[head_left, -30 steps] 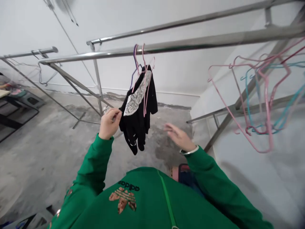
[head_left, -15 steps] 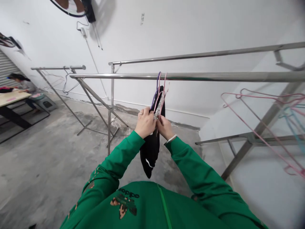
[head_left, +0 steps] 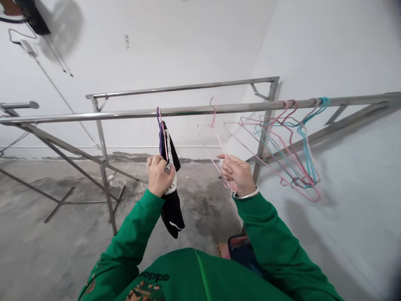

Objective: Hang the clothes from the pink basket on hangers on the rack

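Note:
A black garment (head_left: 172,208) with white lace trim hangs from the front rail. Beside it on the rail are a purple hanger (head_left: 158,125) and a pink one close together. My left hand (head_left: 160,175) is closed around the garment's edge at the lace, its fingertips partly hidden. To the right, my right hand (head_left: 237,173) grips a pink hanger (head_left: 221,144) by its lower part. That hanger's hook is at the rail, and its thin wire is blurred in places. No garment shows on it.
Several pink and blue hangers (head_left: 305,146) hang at the right end of the metal rail (head_left: 125,115). A second rail (head_left: 188,87) runs behind, near the white wall. A dark container (head_left: 242,246) stands on the floor below my right arm.
My right hand has moved right, away from the garment, with a pink hanger in it. My left hand stays on the garment. The view has turned right, bringing more hangers into sight.

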Available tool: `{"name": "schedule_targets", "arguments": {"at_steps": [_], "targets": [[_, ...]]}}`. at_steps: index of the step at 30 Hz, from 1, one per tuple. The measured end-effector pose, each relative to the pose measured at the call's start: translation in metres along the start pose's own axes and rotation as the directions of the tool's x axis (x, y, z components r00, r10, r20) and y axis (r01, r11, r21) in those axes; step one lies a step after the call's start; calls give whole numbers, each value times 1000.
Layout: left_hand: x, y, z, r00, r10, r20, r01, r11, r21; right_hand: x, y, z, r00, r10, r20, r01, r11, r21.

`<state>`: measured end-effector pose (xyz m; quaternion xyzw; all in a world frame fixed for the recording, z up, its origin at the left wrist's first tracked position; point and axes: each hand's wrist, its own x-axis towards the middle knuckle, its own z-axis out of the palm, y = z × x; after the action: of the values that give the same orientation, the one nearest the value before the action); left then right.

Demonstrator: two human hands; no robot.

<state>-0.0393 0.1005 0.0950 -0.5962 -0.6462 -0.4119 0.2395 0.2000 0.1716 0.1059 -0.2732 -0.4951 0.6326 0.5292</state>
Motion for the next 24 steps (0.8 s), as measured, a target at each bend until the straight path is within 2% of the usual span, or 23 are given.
{"name": "schedule_targets", "arguments": {"at_steps": [5, 10, 15, 19, 21, 22, 23, 24], "targets": [[-12, 13, -23, 990, -11, 143, 1, 997, 76, -8, -13, -35, 991, -50, -120, 46, 998, -41], [-33, 31, -53, 975, -26, 223, 14, 998, 56, -9, -22, -65, 942, -147, -301, 137, 989, -53], [-57, 51, -66, 981, 103, 165, -117, 990, 79, -12, -23, -88, 916, -198, -349, 160, 978, -136], [-73, 63, -65, 967, 231, 110, -252, 937, 243, -13, -9, -106, 898, -228, -376, 103, 940, -326], [-83, 68, -64, 961, 250, 121, -275, 910, 309, -16, 3, -112, 890, -273, -364, 68, 871, -486], [-88, 71, -64, 960, 243, 140, -276, 906, 320, -20, 9, -113, 878, -335, -343, 70, 798, -599], [-94, 72, -63, 959, 228, 166, -271, 910, 314, -26, 16, -112, 854, -424, -300, 93, 692, -716], [-100, 73, -62, 958, 208, 197, -260, 919, 295, -33, 22, -109, 818, -527, -228, 121, 546, -829]]}}
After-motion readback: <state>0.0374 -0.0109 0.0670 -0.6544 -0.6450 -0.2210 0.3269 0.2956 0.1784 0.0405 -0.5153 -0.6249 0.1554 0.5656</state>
